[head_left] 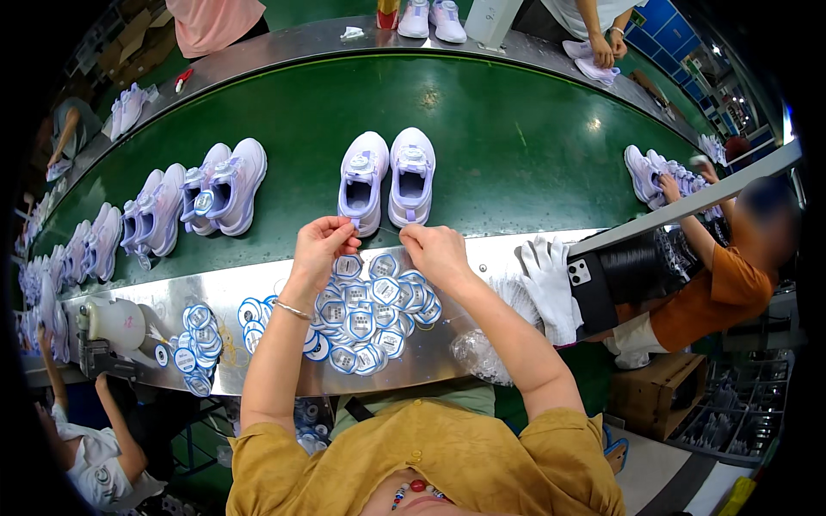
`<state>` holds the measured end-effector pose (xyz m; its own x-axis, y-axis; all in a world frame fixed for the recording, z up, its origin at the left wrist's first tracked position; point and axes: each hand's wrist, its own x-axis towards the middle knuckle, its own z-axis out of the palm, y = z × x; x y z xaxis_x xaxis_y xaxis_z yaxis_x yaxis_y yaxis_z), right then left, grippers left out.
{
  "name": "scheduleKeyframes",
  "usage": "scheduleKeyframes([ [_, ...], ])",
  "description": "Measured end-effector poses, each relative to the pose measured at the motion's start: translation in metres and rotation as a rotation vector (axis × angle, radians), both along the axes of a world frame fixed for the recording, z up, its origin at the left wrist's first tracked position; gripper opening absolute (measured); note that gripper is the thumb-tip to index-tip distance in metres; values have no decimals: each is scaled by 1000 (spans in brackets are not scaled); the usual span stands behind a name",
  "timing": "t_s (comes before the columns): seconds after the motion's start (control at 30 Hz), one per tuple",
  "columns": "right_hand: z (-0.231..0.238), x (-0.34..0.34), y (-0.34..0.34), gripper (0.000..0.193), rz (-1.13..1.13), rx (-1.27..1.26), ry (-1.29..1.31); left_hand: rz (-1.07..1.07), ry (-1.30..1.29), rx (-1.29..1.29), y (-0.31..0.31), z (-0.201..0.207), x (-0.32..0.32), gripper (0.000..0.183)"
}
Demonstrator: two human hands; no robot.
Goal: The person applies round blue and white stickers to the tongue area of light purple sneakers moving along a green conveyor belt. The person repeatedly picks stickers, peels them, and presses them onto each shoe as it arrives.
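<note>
A pair of pale lilac sneakers stands with toes pointing away on the green belt in front of me: the left sneaker (pixel 363 181) and the right sneaker (pixel 412 176). My left hand (pixel 323 248) pinches at the heel loop of the left sneaker. Just behind the right sneaker's heel, my right hand (pixel 437 254) is closed in a pinch. A faint thin string (pixel 389 230) seems to run between the two hands; its ends are hidden in the fingers. Below my hands, a heap of round blue-rimmed paper tags (pixel 360 323) lies on the metal ledge.
More sneakers (pixel 237 189) line the belt at left. On the metal ledge (pixel 430 361) are a smaller tag pile (pixel 200 344), a white spool (pixel 118 323), white gloves (pixel 551 288), crumpled clear plastic (pixel 482 355) and a phone (pixel 580 273). Co-workers handle shoes at right and across the belt.
</note>
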<state>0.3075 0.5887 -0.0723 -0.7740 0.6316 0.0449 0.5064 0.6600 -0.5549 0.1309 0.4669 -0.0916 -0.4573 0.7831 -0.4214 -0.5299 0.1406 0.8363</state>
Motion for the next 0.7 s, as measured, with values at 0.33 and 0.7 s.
scheduleKeyframes([
  [0.33, -11, -5, 1, 12, -2, -16, 20, 10, 0, -19, -2, 1, -1, 13],
  [0.7, 0, -19, -6, 12, 20, -16, 46, 32, 14, -14, -5, -2, -2, 14],
])
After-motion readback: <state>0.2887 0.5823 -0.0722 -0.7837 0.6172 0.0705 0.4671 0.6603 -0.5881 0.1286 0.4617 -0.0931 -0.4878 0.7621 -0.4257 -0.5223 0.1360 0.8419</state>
